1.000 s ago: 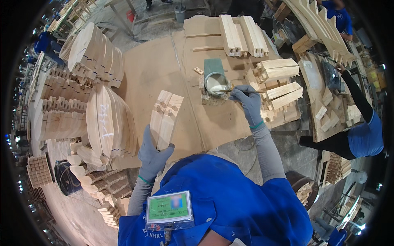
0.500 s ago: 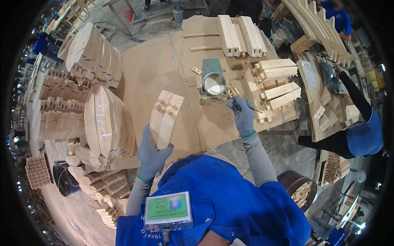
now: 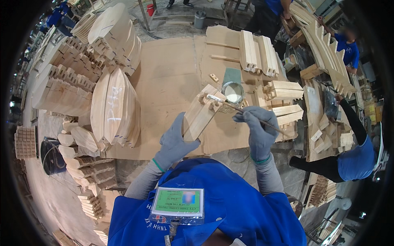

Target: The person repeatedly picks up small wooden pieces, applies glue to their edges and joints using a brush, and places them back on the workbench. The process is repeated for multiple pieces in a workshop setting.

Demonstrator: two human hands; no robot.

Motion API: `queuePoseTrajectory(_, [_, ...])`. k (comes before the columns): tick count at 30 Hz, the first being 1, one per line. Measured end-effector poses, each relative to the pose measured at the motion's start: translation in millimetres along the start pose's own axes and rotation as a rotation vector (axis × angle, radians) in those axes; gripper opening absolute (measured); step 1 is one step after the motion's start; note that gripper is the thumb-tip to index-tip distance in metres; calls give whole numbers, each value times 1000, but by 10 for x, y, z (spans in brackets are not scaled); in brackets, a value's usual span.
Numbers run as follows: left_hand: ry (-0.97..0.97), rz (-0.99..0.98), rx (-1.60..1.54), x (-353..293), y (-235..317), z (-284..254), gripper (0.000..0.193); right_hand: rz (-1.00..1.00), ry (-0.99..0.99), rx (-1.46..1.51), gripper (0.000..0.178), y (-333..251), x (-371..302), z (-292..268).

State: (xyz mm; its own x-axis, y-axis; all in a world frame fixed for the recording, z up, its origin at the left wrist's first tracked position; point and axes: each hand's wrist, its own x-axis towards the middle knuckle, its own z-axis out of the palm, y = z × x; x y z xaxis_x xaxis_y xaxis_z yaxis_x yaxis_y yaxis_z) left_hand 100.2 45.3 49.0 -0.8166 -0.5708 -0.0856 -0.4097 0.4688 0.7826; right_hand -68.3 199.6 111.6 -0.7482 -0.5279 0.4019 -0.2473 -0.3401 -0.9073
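My left hand [image 3: 174, 141], in a grey glove, grips a pair of pale wooden pieces [image 3: 199, 121] lying side by side, tilted over the cardboard. Small pegs or tenons stand near their far end. My right hand [image 3: 260, 129], also gloved, is closed round the thin handle of a brush [image 3: 234, 108]. Its whitened tip lies at the far end of the wooden pieces, by the pegs. Just beyond stands a round pot holding white liquid [image 3: 233, 93], which looks like glue. A green block [image 3: 232, 74] sits behind the pot.
Cardboard [image 3: 164, 74] covers the table. Curved wooden panels [image 3: 115, 106] are stacked at the left. Wooden bars [image 3: 248, 49] lie at the far right, with shorter pieces [image 3: 287, 90] nearer. A co-worker in blue [image 3: 356, 160] is at the right beside another table of wood parts.
My left hand has carried the wooden pieces rightward, close to the pot. My right hand has brought the brush tip over to their far end. The head view has also shifted.
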Motion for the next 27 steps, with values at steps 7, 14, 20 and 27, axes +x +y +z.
queuePoseTrajectory(7, [14,-4,-3,-81,3,-92,94,-131,-104,-142,9,90,-55,138])
queuePoseTrajectory(14, [58,15,14,-110,-37,-103,98,-137,-80,-134,7,74,-88,204])
queuePoseTrajectory(20, [105,10,-14,-106,-23,-159,97,-159,-176,-209,9,-49,-166,50])
queuePoseTrajectory(27, [91,87,-68,-137,72,-235,91,-96,32,19,10,-148,-87,82])
